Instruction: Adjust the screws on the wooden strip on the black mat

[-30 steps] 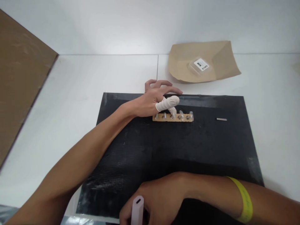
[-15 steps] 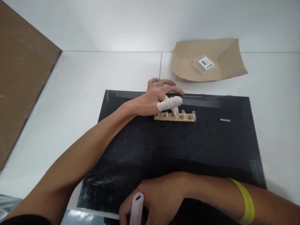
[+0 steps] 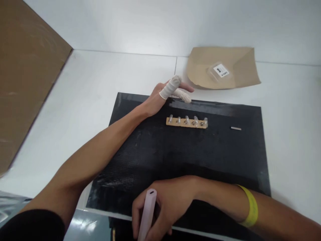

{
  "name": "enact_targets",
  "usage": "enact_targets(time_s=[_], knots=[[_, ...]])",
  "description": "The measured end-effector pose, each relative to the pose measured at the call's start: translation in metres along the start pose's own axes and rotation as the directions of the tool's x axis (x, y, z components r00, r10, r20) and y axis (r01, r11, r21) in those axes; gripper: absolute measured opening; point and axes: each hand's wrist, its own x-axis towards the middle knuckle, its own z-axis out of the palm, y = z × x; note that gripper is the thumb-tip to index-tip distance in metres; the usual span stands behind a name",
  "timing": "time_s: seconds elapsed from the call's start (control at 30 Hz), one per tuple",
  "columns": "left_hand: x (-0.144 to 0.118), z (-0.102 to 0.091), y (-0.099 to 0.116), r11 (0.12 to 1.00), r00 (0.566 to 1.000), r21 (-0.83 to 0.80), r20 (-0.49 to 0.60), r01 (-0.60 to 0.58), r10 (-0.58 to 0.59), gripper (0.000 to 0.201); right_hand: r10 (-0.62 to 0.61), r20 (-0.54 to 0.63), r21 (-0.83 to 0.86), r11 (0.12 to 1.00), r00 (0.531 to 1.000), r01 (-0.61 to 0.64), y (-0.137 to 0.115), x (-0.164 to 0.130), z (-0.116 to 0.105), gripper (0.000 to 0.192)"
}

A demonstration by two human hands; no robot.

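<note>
My left hand [image 3: 165, 95] is off the tan strip [image 3: 187, 122], fingers loosely spread and holding nothing; two of them wear white cots. The strip with its row of small metal pins lies on the black mat [image 3: 155, 157] just beside those fingers, toward me. My right hand [image 3: 163, 207] fingers grip a pale pink tool [image 3: 146, 216].
</note>
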Motion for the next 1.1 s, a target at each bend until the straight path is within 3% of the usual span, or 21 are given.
enact_targets(time_s=[0.23,0.37,0.6,0.77,0.9,1.1], knots=[[0.004,0.003,-0.005,0.992,0.987,-0.113,-0.147,0.056,-0.072,0.070,-0.066,-0.070,-0.052,0.997,0.995,0.063,-0.001,0.003,-0.002,0.049],[0.010,-0.003,-0.009,0.978,0.970,-0.205,-0.232,0.025,-0.074,0.063,-0.096,-0.084,-0.141,0.986,0.992,0.084,-0.004,0.003,-0.003,0.045],[0.016,-0.001,-0.025,0.975,0.925,-0.220,-0.370,0.007,-0.090,0.053,-0.119,-0.082,-0.233,0.968,0.990,0.097,-0.003,0.001,-0.008,0.049],[0.016,0.001,-0.031,0.967,0.915,-0.254,-0.398,-0.034,-0.073,0.049,-0.015,-0.005,-0.264,0.965,1.000,0.013,-0.004,-0.005,-0.010,0.056],[0.018,-0.001,-0.028,0.927,0.900,-0.374,-0.408,-0.012,-0.153,0.049,0.083,0.052,-0.318,0.946,0.995,-0.062,-0.010,-0.008,-0.010,0.059],[0.017,-0.004,-0.025,0.920,0.892,-0.391,-0.415,0.001,-0.177,0.055,0.102,0.123,-0.364,0.930,0.987,-0.051,-0.010,-0.007,-0.014,0.057]])
